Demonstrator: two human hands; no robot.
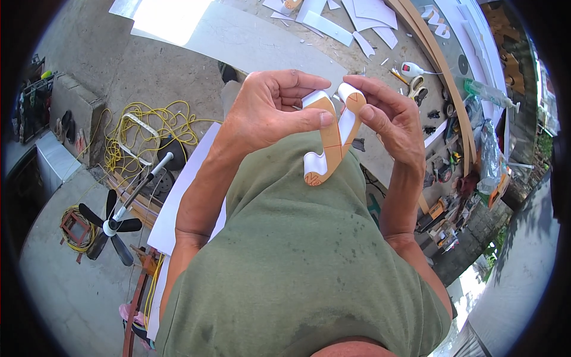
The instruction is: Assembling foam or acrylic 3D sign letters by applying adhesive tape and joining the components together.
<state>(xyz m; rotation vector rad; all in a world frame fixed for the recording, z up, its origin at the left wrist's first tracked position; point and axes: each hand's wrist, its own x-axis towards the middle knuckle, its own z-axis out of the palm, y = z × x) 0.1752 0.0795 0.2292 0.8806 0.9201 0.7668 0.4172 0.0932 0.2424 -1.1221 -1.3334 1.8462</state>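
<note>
Between my two hands, in front of my green shirt, is a curly letter-shaped piece (pixel 334 156) with a flat tan face and white strip along its edges. Handwritten red marks and thin lines show on the face. My left hand (pixel 267 113) grips the upper left part, thumb on the tan face and fingers behind the white edge. On the upper right end, my right hand (pixel 392 119) pinches the rounded tip between thumb and fingers. The lower curled end hangs free, pointing toward me. Some fingertips are hidden behind the piece.
On the worktable (pixel 285 50) lie white offcuts (pixel 327 27), scissors (pixel 417 89), a pencil (pixel 398 75) and a white corded tool (pixel 411 69). A plastic bottle (pixel 485 92) is at right. A black-bladed fan (pixel 110 226) and coiled yellow cable (pixel 178 122) are at left.
</note>
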